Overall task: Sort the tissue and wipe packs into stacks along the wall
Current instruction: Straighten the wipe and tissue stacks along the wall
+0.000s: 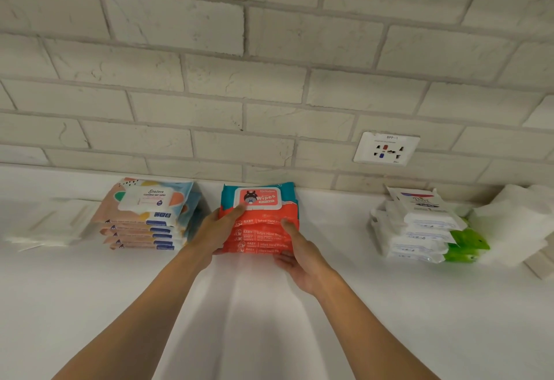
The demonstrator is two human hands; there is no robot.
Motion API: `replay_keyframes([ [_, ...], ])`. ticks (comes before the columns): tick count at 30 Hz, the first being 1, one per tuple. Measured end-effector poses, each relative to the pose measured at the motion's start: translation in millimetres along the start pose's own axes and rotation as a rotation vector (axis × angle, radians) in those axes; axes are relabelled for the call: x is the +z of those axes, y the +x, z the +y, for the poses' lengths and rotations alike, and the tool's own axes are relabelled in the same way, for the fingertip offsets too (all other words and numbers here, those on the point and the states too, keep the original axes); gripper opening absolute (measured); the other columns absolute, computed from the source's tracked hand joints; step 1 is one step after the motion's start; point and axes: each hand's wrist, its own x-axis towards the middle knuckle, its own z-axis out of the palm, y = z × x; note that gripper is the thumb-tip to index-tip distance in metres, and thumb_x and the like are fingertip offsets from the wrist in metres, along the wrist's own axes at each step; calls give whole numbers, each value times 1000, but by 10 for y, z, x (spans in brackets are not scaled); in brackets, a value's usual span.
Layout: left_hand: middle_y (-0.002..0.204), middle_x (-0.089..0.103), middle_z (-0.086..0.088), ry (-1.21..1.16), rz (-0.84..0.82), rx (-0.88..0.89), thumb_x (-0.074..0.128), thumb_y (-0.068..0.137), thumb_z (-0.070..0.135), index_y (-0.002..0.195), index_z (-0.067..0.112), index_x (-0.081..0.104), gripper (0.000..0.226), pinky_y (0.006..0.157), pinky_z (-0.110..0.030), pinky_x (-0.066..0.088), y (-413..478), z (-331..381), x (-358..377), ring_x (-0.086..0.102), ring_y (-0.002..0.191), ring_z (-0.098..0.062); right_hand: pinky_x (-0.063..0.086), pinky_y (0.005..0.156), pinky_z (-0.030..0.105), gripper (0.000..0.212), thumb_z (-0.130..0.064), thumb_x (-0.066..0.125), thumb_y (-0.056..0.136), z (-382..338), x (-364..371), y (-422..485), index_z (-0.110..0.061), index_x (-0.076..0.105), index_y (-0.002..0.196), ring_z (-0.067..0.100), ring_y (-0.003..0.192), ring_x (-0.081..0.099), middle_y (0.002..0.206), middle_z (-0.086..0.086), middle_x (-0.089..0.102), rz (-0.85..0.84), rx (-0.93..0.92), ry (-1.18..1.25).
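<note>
Left hand (220,229) and right hand (301,258) clamp the red wipe stack (263,231).
Thumbs lie on top and fingers curl round its sides; the stack stands on the white table (329,223) at the brick wall (269,94), between the pastel stack (147,217) on the left and the white-and-green stack (419,229) on the right.

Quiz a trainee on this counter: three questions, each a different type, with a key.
1. True or false: the left hand and right hand both grip the red wipes stack.
2. The wall socket is mounted to which side of that stack? A left; B right; C directly above.
3. Fill in: the top pack of the white stack reads ____.
Key: 1 true; 2 B; 3 Dove.
</note>
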Motion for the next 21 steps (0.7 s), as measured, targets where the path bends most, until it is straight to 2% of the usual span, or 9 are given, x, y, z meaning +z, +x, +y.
replay_keyframes([
  [5, 108, 67, -1, -1, 23, 1, 58, 83, 62, 131, 28, 46, 60, 72, -35, 52, 38, -21, -26, 67, 91, -19, 42, 107, 41, 28, -54, 58, 89, 6, 24, 31, -28, 53, 97, 17, 100, 62, 107, 3, 68, 5, 16, -24],
  [9, 110, 67, -2, 1, 43, -12, 59, 83, 61, 134, 27, 45, 62, 74, -36, 52, 46, -19, -65, 66, 91, -20, 42, 106, 41, 36, -56, 59, 88, 19, 62, 53, -26, 53, 106, 18, 101, 62, 108, 3, 67, -1, 24, -39],
  [14, 104, 67, -1, -7, 45, -26, 59, 83, 61, 133, 26, 46, 63, 75, -36, 51, 29, -9, -101, 66, 88, -18, 42, 107, 45, 53, -60, 60, 84, 35, 80, 68, -25, 47, 121, 25, 114, 58, 114, 4, 64, -9, 46, -69],
  [17, 101, 65, 2, -11, 53, -25, 59, 83, 61, 135, 25, 42, 65, 79, -38, 50, 8, -4, -107, 64, 86, -17, 43, 105, 46, 54, -61, 60, 84, 31, 81, 65, -25, 46, 121, 25, 110, 57, 110, 4, 63, 8, 55, -57],
  [21, 96, 62, 7, 7, 64, 13, 57, 85, 60, 140, 24, 38, 68, 83, -39, 46, -43, 13, -122, 61, 85, -14, 47, 102, 49, 56, -65, 56, 84, 24, 84, 32, -24, 47, 121, 29, 109, 58, 117, 8, 60, 41, 54, -89],
])
